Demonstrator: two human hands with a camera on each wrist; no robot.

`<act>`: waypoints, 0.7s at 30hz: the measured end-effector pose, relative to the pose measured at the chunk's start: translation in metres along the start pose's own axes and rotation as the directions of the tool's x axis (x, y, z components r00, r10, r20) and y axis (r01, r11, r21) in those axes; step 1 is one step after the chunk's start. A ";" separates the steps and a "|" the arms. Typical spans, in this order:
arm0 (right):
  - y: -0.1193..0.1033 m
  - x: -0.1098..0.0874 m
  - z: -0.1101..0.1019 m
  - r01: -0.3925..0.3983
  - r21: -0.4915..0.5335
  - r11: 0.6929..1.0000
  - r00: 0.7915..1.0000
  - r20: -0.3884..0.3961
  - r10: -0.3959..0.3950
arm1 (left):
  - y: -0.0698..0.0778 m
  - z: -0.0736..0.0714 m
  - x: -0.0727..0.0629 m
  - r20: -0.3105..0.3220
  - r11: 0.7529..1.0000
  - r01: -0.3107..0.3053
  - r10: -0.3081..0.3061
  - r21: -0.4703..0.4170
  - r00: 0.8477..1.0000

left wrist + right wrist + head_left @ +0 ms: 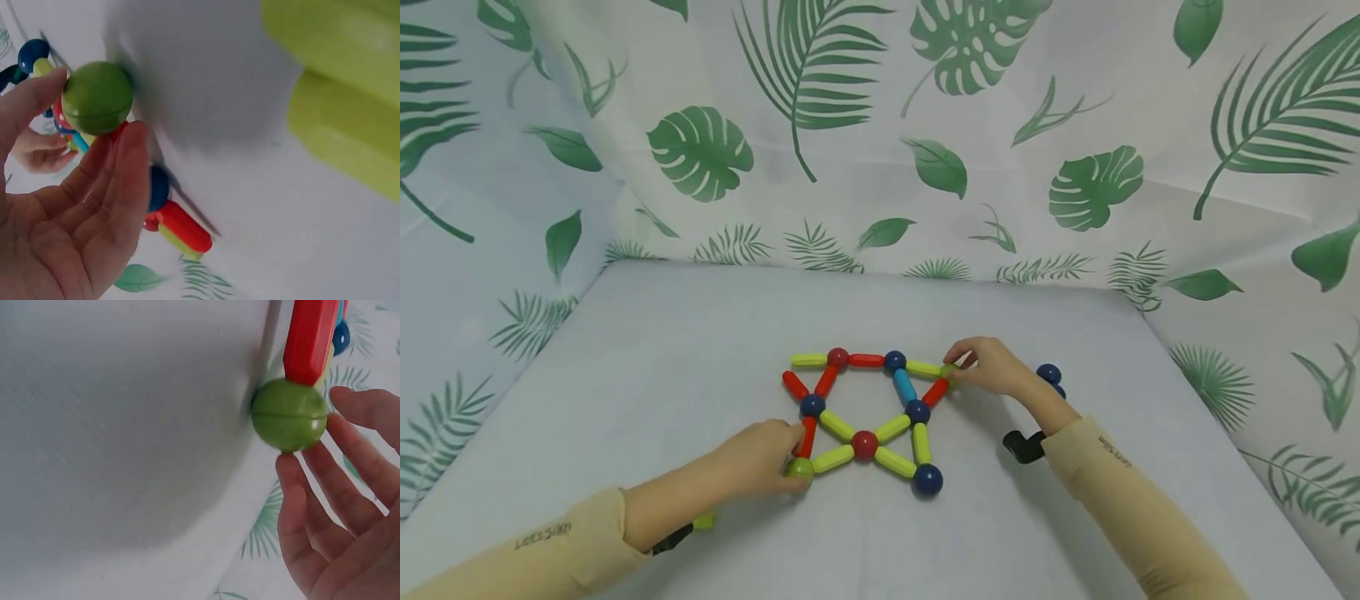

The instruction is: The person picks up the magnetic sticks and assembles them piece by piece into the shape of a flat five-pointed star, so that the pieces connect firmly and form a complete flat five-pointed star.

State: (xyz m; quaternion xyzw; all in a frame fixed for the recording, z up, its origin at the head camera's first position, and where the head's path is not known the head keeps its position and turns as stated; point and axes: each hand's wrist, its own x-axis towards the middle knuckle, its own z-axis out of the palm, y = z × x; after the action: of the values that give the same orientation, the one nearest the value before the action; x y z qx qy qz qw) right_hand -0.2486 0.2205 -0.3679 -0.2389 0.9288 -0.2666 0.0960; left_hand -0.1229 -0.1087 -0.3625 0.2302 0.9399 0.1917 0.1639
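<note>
A flat frame of sticks and balls lies on the white table, built from several red and yellow-green sticks, a light blue stick (905, 386), and red and dark blue balls. At its near left corner my left hand (763, 458) pinches a green ball (97, 97) between thumb and fingers, beside a red stick (808, 438). My right hand (991, 367) holds another green ball (289, 415) by its fingertips at the far right corner. A red stick (309, 340) and a yellow-green stick (922, 368) meet that ball. A red ball (865, 445) sits at the near middle.
Dark blue balls (1049, 372) lie beyond the right forearm. Yellow-green sticks (350, 106) lie close by the left wrist, mostly hidden by it in the head view. A white leaf-print cloth (865, 200) rises behind the table.
</note>
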 end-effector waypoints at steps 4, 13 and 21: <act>0.006 0.001 -0.004 -0.028 0.021 0.999 0.998 0.050 0.027 | 0.001 0.004 -0.003 -0.012 0.999 -0.009 0.009 -0.033 1.000; 0.009 -0.005 -0.007 -0.056 0.029 0.998 0.995 0.088 0.053 | -0.001 0.004 -0.003 -0.042 0.999 -0.002 0.001 -0.037 0.999; 0.005 -0.030 -0.001 -0.079 0.038 0.996 0.993 0.095 0.075 | -0.012 -0.008 0.001 -0.059 0.998 0.056 -0.054 0.018 0.997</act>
State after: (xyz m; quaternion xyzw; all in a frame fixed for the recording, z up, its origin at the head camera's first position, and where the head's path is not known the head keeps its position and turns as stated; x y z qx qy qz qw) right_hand -0.2247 0.2395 -0.3687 -0.2129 0.9261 -0.2704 0.1548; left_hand -0.1315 -0.1197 -0.3609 0.2001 0.9521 0.1843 0.1392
